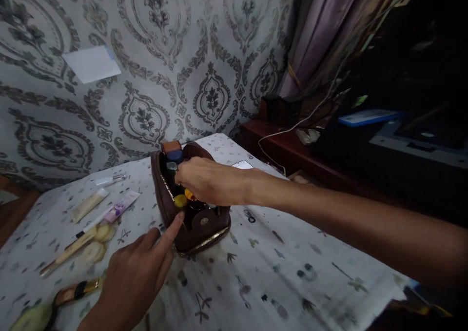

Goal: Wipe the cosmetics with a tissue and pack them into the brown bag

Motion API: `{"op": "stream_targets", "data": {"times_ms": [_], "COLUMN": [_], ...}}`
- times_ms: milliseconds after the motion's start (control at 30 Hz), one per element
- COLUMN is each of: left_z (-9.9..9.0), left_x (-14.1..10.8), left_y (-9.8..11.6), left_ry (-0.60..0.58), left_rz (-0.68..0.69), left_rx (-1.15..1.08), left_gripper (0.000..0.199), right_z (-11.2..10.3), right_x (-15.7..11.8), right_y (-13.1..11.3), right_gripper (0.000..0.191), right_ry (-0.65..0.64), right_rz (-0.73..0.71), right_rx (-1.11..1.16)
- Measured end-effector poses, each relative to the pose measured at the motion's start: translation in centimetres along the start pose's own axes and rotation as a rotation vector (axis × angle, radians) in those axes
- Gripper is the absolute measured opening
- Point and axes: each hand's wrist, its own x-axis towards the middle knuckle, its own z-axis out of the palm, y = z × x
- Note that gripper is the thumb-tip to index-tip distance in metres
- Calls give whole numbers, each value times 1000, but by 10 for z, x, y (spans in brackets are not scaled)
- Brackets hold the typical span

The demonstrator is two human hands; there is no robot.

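Note:
A dark brown zip bag [166, 211] stands unzipped on the cloth. Inside it are a blue cap [174, 156], a grey-capped bottle [171, 166], a yellow lid [180, 201] and an orange-yellow lid [189, 194]. My right hand [204, 177] reaches into the bag from the right, its fingers curled down beside the grey-capped bottle; the fingertips and anything in them are hidden. My left hand [141, 267] is at the bag's near left edge. Its index finger is stretched out to the rim, while the other fingers bend loosely with nothing in them.
Left of the bag lie a white tube [109, 180], a beige tube [89, 205], a purple-and-white tube [122, 206], a wooden-handled brush [69, 253], round pale puffs [94, 251] and a gold-banded item [78, 290]. A phone [242, 165] lies behind my right wrist. A white cable [292, 127] trails at right.

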Motion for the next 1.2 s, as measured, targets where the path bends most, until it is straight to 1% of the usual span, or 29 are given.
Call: {"op": "stream_targets", "data": {"times_ms": [133, 200, 267, 367, 433, 500, 533, 600, 633, 733, 833, 933, 1033, 1100, 1200], "left_z": [0, 0, -1, -4, -6, -6, -6, -5, -5, -4, -6, -9, -16, -24, -35], "left_x": [-2, -5, -10, -23, -34, -47, -53, -66, -73, -92, -110, -129, -148, -160, -176], "left_y": [2, 3, 3, 1, -2, -5, -6, -5, -4, 0, 2, 0, -12, -28, -59], "left_ry": [8, 17, 32, 71, 86, 77, 65, 30, 6, -107, -201, -222, -213, -187, -143], "left_rz": [-15, -23, -47, -112, -158, -213, -241, -299, -325, -401, -459, -512, -594, -686, -900], "left_rx": [-17, -38, -79, -151, -191, -245, -273, -321, -335, -351, -321, -244, -173, -142, -69], "left_gripper": [44, 45, 45, 40, 32, 24, 23, 21, 21, 19, 16, 16, 20, 24, 31], "right_z": [17, 19, 14, 5, 4, 12, 20, 44, 58, 101, 133, 151, 163, 171, 178], "right_x": [0, 0, -3, -14, -25, -34, -39, -45, -47, -48, -43, -32, -19, -10, 1], "right_y": [4, 4, 2, -7, -17, -29, -36, -52, -61, -87, -110, -127, -138, -144, -154], "right_gripper": [6, 8, 12, 20, 21, 21, 20, 21, 21, 23, 23, 22, 23, 27, 34], "right_ry": [65, 117, 160, 269, 367, 436, 447, 418, 378, 223, 61, -42, -99, -111, -107], "right_rz": [-72, -65, -34, 12, 41, 27, 2, -60, -80, -57, -31, 1, 95, 149, 187], "right_rx": [-8, 35, 101, 185, 252, 352, 414, 554, 620, 740, 807, 967, 1181, 1313, 1480]}}
